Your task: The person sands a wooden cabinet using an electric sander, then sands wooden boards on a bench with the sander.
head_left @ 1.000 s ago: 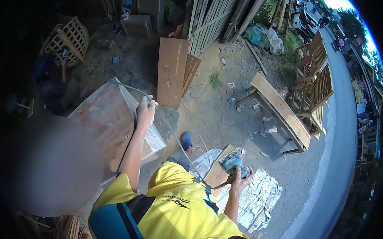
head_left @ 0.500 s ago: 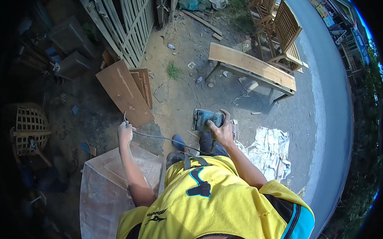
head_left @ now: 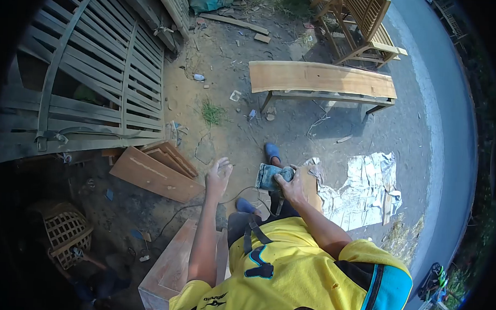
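My right hand [head_left: 292, 188] grips a blue-green electric sander [head_left: 269, 177] in front of my waist, its flat pad towards the left. Raised on the other side, my left hand [head_left: 219, 176] has its fingers apart and holds nothing. Below that hand, the grey power cord [head_left: 186, 207] runs in a loose curve from the ground towards the sander. Past the sander, a bench with a long pale wooden plank [head_left: 321, 78] on top stands on the dirt.
Brown wooden panels [head_left: 154, 176] lean by a slatted fence [head_left: 92, 67] on the left. A reddish wooden cabinet [head_left: 170, 261] stands beside me. White sheeting [head_left: 361, 192] lies on the right. Wooden chairs [head_left: 364, 28] stand near the road [head_left: 446, 107]. Another person [head_left: 99, 273] works by a woven basket [head_left: 65, 225].
My left hand has let go of the cord and moved right, fingers now apart. My body has turned and one foot has stepped forward. The sander stays in my right hand, slightly lower.
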The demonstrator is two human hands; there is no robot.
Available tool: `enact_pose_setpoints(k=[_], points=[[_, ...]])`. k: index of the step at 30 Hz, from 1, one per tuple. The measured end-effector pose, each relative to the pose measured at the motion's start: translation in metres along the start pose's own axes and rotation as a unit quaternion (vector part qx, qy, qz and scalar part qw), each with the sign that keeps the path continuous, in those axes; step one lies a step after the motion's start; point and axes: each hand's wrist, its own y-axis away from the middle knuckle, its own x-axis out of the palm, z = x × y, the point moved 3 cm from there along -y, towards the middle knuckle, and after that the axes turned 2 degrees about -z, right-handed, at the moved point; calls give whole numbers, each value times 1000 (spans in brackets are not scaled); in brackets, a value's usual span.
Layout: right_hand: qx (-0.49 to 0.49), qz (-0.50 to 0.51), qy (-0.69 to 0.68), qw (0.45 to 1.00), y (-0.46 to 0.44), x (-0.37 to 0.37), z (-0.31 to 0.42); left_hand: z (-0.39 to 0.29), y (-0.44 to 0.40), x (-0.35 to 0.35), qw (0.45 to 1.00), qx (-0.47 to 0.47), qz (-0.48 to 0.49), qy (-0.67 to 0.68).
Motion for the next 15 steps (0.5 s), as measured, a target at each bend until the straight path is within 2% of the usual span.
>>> enact_pose_setpoints(k=[1, 3, 5, 6, 8, 10, 12, 13, 15], points=[[27, -1, -4, 1000, -25, -1, -9, -10, -44, 30, 998, -23, 39, 53], [66, -12, -25, 997, -69, 1, -42, 17, -142, 94, 989, -68, 106, 72], [93, -19, -45, 994, -118, 5, -67, 24, -239, 154, 986, -103, 112, 61], [134, -31, -59, 989, -121, -2, -83, 39, -260, 183, 978, -151, 130, 57], [174, -49, -68, 981, -149, -17, -101, 35, -316, 233, 975, -178, 133, 11], [244, -84, -157, 953, -154, -37, -109, 55, -363, 280, 969, -202, 137, -34], [270, -110, -157, 944, -159, -52, -132, 87, -413, 316, 972, -222, 20, 71], [283, -128, -169, 935, -157, -59, -144, 99, -431, 330, 970, -230, 29, 70], [300, -169, -215, 914, -160, -68, -149, 115, -463, 348, 976, -163, -12, 143]])
